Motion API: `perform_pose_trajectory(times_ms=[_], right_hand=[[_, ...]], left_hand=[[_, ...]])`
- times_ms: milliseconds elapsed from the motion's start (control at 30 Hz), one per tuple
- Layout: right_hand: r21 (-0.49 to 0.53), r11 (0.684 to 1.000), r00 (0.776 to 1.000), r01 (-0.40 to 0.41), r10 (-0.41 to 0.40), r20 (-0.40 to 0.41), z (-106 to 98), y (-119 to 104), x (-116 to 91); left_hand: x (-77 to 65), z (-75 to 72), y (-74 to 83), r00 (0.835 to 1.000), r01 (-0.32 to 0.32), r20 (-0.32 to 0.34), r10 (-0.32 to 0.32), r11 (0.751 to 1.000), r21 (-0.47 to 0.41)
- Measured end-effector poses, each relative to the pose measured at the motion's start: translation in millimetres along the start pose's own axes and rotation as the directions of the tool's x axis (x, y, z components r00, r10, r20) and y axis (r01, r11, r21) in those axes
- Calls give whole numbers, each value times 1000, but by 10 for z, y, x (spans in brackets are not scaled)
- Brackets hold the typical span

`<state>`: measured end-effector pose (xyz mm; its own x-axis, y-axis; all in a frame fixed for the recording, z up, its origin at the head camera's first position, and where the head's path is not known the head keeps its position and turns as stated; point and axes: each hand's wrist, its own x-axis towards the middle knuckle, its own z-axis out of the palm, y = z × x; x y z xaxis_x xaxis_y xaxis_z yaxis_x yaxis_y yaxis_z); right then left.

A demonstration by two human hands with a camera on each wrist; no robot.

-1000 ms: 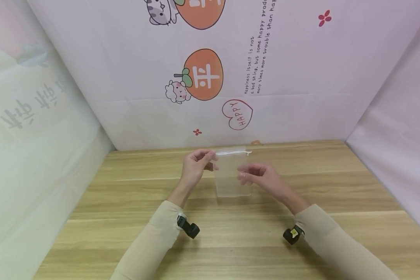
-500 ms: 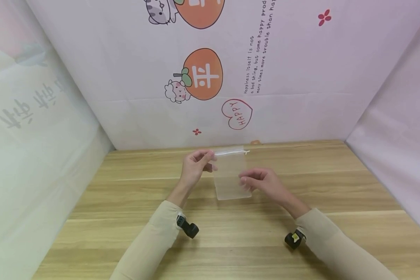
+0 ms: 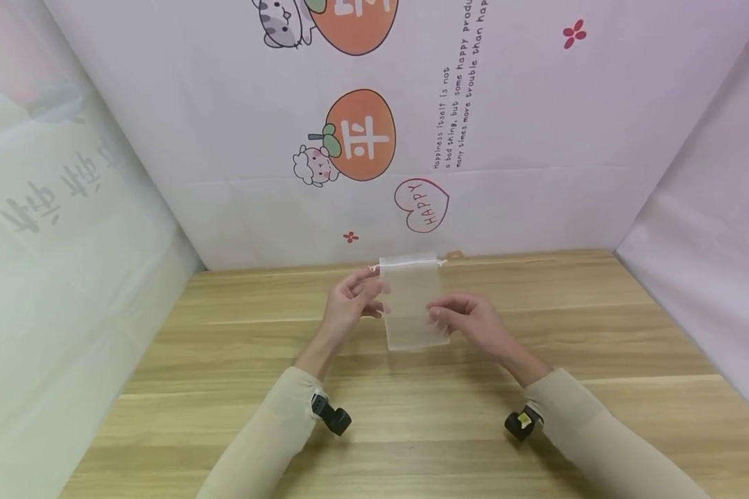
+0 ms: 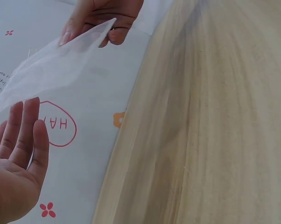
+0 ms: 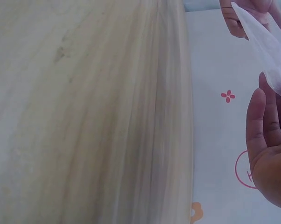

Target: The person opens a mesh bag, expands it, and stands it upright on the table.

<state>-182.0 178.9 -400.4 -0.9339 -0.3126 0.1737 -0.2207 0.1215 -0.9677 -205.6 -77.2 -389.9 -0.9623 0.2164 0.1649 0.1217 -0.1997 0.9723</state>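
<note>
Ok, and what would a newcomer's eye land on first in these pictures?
Probably the sheer white pouch, held up between the left grip and right grip, over the wooden table. Next, in the head view, the orange fruit prints on the white cloth wall behind, then the red HAPPY heart below them.

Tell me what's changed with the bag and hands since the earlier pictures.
The translucent bag has shifted slightly up in the head view. The left hand has let go of its top left corner, baring the cord end there. The right hand stays at the bag's right edge.
</note>
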Motion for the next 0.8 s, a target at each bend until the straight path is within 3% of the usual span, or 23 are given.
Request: perform_pose_trajectory(times_ms=[367,800], right_hand=[[-15,1000,999,-19,18,-43,20,-32,66],[-11,1000,998,-18,18,-54,42,-26,93]], left_hand=[[-124,-45,-83,997,58,50,-60,998,31],[-206,-30,-114,991,83,101,-92,992,96]])
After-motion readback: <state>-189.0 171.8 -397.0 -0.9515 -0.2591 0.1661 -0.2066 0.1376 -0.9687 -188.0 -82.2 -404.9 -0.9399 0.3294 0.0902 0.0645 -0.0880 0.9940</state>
